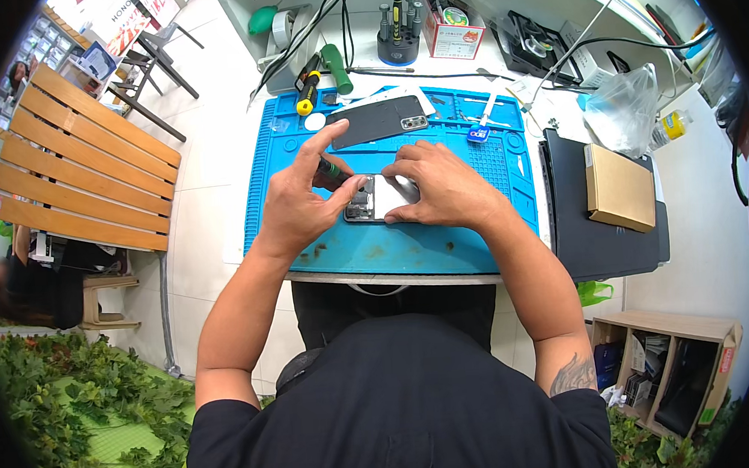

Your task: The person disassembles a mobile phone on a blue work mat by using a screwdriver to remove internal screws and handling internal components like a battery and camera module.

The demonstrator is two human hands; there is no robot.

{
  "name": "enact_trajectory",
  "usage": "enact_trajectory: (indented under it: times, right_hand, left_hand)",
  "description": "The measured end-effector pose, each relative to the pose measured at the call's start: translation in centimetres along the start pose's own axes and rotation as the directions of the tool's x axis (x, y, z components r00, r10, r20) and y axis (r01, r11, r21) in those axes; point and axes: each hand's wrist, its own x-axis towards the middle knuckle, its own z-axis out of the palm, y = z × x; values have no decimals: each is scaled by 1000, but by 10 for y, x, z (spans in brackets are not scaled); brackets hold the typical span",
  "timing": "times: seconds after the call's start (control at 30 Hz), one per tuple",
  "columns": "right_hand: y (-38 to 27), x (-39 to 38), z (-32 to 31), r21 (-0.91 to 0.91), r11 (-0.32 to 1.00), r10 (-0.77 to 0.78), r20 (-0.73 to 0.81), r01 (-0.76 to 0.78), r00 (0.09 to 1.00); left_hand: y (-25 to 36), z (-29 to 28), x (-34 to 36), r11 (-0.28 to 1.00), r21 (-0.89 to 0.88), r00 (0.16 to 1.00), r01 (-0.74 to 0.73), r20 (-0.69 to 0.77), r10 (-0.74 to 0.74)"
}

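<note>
On the blue work mat (376, 255) lies an opened smartphone (387, 201), its inner parts bared at the left end and a pale flat area toward the right. My right hand (444, 187) grips it by its long edges, thumb on the near side and fingers on the far side. Over the bared end, my left hand (299, 200) is closed round a dark, green-banded tool that looks like a screwdriver (330, 175). Its tip is hidden by my thumb. Just beyond both hands rests a dark phone back cover (376, 121) with a camera cutout.
Behind the mat stand a screwdriver holder (398, 48), a small box (455, 36) and loose cables. A yellow-black tool (308, 94) and green bottle (336, 69) lie at the mat's far left. To the right, a cardboard box (619, 187) sits on a black laptop (603, 250).
</note>
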Motion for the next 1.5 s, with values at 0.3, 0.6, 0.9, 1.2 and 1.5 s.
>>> enact_trajectory:
  times: [0.3,0.6,0.9,1.2,1.5]
  right_hand:
    - [0,-2,3,12,1000,1,-28,0,1000]
    - [0,-3,3,18,1000,7,-36,-7,999]
    - [0,-3,3,26,1000,17,-37,-16,999]
    - [-1,-4,3,24,999,29,-27,-28,999]
    - [2,-3,6,30,1000,8,-37,-7,999]
  left_hand:
    - [-2,-1,2,999,32,1000,-5,10,5]
    - [2,-1,3,998,55,1000,-10,26,9]
    - [2,-1,6,997,75,999,-32,30,30]
    - [10,-5,21,979,188,991,-74,125,51]
    - [25,-10,36,991,89,933,-96,356,58]
